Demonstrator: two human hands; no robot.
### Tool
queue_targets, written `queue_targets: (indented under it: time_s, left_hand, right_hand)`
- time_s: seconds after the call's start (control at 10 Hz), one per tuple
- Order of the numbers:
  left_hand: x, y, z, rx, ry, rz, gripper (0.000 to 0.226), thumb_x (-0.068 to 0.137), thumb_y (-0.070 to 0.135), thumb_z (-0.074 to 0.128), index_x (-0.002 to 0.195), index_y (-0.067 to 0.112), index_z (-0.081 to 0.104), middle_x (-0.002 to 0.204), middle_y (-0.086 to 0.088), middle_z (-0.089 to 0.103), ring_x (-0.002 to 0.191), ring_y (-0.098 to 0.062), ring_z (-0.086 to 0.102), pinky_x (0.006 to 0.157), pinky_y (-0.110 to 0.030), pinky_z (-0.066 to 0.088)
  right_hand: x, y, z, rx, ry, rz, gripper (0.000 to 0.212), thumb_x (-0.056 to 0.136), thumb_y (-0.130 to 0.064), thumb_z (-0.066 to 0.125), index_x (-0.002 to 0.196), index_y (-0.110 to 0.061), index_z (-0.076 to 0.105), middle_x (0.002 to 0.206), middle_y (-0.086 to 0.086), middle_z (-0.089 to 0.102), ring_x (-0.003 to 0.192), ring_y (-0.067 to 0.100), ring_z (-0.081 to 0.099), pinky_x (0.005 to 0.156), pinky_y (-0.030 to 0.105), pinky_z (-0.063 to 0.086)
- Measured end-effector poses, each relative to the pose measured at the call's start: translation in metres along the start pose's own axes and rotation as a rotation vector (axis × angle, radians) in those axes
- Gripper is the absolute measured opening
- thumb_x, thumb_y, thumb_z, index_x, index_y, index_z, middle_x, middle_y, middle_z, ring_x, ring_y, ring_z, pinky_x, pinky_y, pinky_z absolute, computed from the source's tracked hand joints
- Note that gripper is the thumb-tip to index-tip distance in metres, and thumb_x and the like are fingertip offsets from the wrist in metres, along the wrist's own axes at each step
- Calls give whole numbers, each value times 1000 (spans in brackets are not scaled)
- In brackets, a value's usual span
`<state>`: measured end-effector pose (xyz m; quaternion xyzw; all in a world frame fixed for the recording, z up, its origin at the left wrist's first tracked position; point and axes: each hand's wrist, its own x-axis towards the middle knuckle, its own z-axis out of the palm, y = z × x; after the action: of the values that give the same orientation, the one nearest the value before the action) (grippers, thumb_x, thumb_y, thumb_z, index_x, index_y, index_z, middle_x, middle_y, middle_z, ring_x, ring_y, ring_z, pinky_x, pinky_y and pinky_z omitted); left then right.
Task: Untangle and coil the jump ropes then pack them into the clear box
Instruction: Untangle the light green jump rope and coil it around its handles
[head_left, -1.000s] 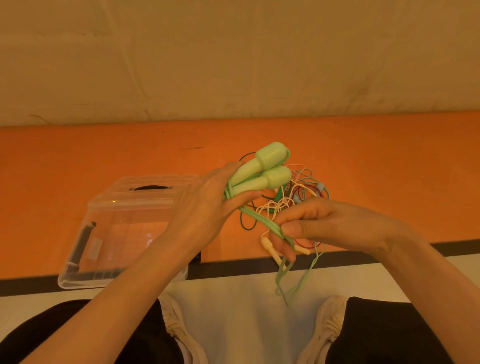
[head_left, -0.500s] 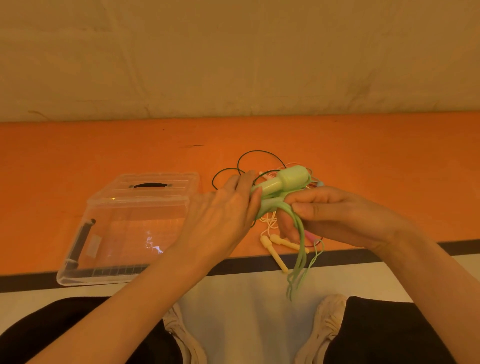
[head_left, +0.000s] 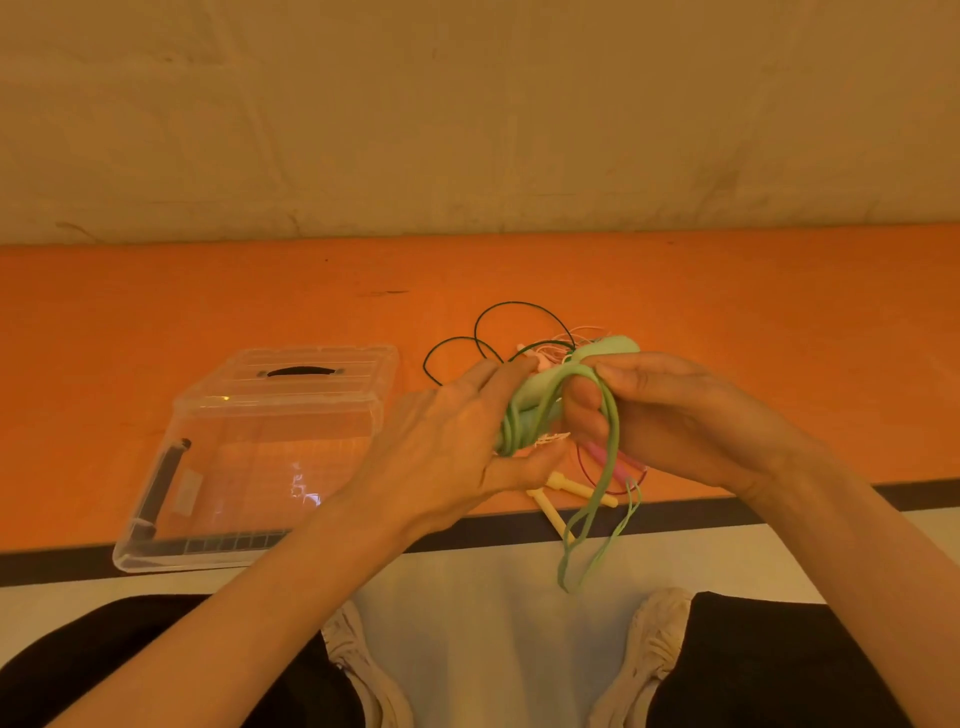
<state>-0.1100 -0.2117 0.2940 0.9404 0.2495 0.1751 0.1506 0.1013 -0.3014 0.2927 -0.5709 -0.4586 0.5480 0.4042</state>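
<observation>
Head view, frame centre: the light green jump rope (head_left: 550, 395), its cord wound round the paired handles with loops dangling below, is gripped by the left hand (head_left: 457, 441) while the right hand (head_left: 670, 415) pinches the cord. Behind lies a tangle of ropes (head_left: 524, 338) on the orange table (head_left: 779, 312); the clear box (head_left: 171, 499) sits centre-left.

The green cord (head_left: 605, 415) is now looped over the green handles (head_left: 540, 387), passing under the right hand (head_left: 675, 415) fingertips.

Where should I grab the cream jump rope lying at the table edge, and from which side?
Probably pinch one cream handle across its thin straight shaft, coming from above on the near side. Both handles lie flat at the orange table's front edge, one tip overhanging, clear of the tangle behind, though the green cord hangs across them.
</observation>
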Motion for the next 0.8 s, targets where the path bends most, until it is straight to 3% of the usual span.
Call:
queue_targets:
  time_s: [0.1, 0.2, 0.3, 0.4, 0.5, 0.6, 0.7, 0.8]
  left_hand:
    - [0, -4, -1, 144, -38, 33, 86, 78, 76, 28, 142, 21, 42, 114, 6, 59, 86, -23, 58, 60, -36, 51]
    - [1, -5, 0, 299, 17, 66, 71, 85, 64, 31, 134, 16, 52, 104, 5, 64, 75, -20, 62, 46, -26, 40]
    - [3, -5, -4, 312, 14, 33, 63, 91, 60, 32, 137, 20, 46, 111, 7, 61, 82, -17, 61, 53, -27, 36]
    - [0, -10, -12, 68, -13, -157, 56, 89, 60, 45, 134, 27, 37, 95, 19, 49, 82, -12, 53, 63, -30, 32]
    - [0, -20, -20, 36, 81, -158, 47, 86, 57, 52, 119, 24, 45, 87, 18, 46, 73, -11, 50, 58, -31, 40]
    - [4, -32, -25, -28, 179, -185, 44, 85, 50, 59, 119, 22, 53, 102, 10, 57, 79, -13, 53, 61, -36, 45]
    - [5, -40, -27, -35, 223, -210, 45, 83, 45, 65, 122, 23, 57, 110, 5, 62, 85, -12, 55, 64, -34, 44]
    - [5, -46, -30, -10, 245, -229, 47, 83, 47, 66, 124, 24, 59, 111, 5, 64, 91, -17, 59, 70, -40, 49]
  right_hand:
    - [-4, -1, 5, -118, -24, -92, 24, 94, -35, 56, 114, -28, 69, 120, -15, 65, 120, -2, 52, 110, 21, 34]
    - [-5, 13, -3, -495, -24, -264, 26, 94, -41, 53, 116, -36, 68, 124, -25, 59, 126, -12, 42, 115, 19, 20]
    - [1, 7, 1, -388, -10, -213, 25, 95, -41, 53, 114, -34, 67, 123, -22, 62, 124, -8, 47, 111, 17, 28]
    - [-2, 5, 2, -549, -15, -134, 27, 95, -41, 52, 119, -43, 63, 126, -32, 54, 128, -13, 37, 115, 21, 20]
    - [4, -10, 11, -427, -47, -21, 25, 98, -32, 48, 114, -39, 66, 102, -26, 60, 98, -10, 53, 95, 23, 35]
    - [0, -31, 19, -37, -129, -14, 18, 87, -29, 57, 87, -24, 74, 65, 3, 57, 55, 10, 50, 62, 25, 45]
    - [2, -25, 6, -192, 16, 33, 42, 66, -25, 77, 105, -17, 65, 67, 9, 64, 55, 20, 53, 54, 27, 45]
    - [-5, -27, -4, -309, 111, 10, 43, 61, -19, 83, 97, -7, 62, 64, 10, 63, 48, 20, 49, 46, 28, 39]
